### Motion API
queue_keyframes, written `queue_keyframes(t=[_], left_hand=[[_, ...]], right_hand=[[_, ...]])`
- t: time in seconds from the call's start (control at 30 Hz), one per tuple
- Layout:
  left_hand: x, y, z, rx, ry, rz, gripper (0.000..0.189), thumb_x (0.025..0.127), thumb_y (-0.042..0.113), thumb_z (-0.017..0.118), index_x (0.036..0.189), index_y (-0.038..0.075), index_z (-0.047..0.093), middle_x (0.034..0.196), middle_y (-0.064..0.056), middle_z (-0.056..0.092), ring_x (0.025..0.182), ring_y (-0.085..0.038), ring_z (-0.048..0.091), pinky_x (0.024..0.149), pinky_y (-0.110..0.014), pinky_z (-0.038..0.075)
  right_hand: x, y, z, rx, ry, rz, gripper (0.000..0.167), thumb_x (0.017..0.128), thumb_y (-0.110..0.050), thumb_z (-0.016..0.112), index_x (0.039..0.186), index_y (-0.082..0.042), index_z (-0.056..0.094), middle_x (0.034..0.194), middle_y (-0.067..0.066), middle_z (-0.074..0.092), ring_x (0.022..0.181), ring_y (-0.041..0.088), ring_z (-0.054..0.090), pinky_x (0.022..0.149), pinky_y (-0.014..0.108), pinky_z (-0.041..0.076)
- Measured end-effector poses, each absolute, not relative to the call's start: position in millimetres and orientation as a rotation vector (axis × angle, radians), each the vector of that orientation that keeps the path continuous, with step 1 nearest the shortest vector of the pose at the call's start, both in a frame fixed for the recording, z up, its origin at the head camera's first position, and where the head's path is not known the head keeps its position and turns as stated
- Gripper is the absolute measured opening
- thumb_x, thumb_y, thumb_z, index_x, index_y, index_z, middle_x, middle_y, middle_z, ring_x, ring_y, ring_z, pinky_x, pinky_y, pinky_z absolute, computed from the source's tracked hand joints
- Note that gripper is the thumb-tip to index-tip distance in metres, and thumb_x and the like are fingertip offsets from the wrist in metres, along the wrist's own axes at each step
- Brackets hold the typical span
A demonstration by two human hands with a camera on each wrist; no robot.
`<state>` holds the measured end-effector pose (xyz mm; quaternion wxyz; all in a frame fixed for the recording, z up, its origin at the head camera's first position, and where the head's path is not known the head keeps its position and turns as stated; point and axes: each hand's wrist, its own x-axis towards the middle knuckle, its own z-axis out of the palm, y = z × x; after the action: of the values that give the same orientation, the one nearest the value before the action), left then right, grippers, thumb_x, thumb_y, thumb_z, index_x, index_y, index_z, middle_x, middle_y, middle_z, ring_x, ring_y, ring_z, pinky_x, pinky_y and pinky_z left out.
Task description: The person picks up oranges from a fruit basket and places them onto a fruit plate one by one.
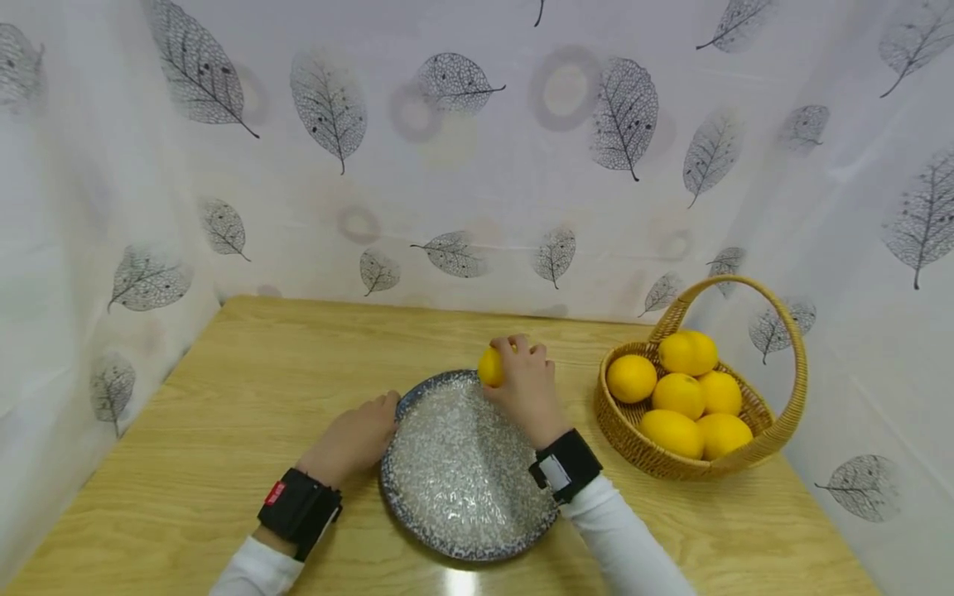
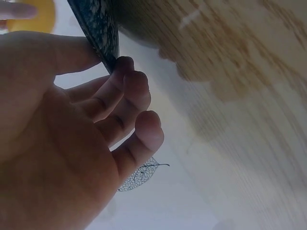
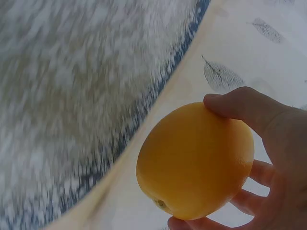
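My right hand (image 1: 527,389) grips an oval yellow-orange citrus fruit (image 1: 489,367) over the far right rim of a round speckled plate (image 1: 455,472). In the right wrist view, the thumb lies on one side of the fruit (image 3: 196,160) and fingertips touch its other side. At the plate's left edge, my left hand (image 1: 359,436) pinches the dark blue rim. The left wrist view shows the thumb on one face of the plate (image 2: 98,26) and curled fingers at the other.
To the right of the plate stands a wicker basket (image 1: 633,443) with a tall handle, holding several yellow fruits (image 1: 676,396). A wooden table (image 1: 298,356) lies under everything. Behind it hangs a pale curtain (image 1: 477,190) printed with leaves.
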<state>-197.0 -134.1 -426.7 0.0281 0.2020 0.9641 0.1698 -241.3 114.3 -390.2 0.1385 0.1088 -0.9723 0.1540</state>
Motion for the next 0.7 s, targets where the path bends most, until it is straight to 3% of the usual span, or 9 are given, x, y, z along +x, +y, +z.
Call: queue_keyframes(t=[0.3,0.7], left_hand=[[-197.9,-134.7,-430.6,0.618,2.979,0.509,0.026,0.102,0.009,0.055,0.122,-0.008,0.054,0.105,-0.022,0.066,0.099,-0.038,0.068,0.080,-0.052,0.059],[-197.8,-134.4,-430.1,0.607,2.984,0.454,0.036,0.103,0.011,0.057,0.128,-0.014,0.052,0.113,-0.029,0.066,0.103,-0.041,0.068,0.084,-0.052,0.060]], right_hand=[[-243.8,87.9,-405.1,0.448,-2.872,0.465,0.061,0.081,-0.024,0.088,0.134,-0.013,0.060,0.134,0.016,0.059,0.113,0.044,0.055,0.091,0.058,0.052],[-240.1,83.6,-410.4,0.475,-2.851,0.405,0.064,0.079,-0.022,0.089,0.135,-0.014,0.060,0.135,0.016,0.059,0.113,0.044,0.056,0.090,0.058,0.053]])
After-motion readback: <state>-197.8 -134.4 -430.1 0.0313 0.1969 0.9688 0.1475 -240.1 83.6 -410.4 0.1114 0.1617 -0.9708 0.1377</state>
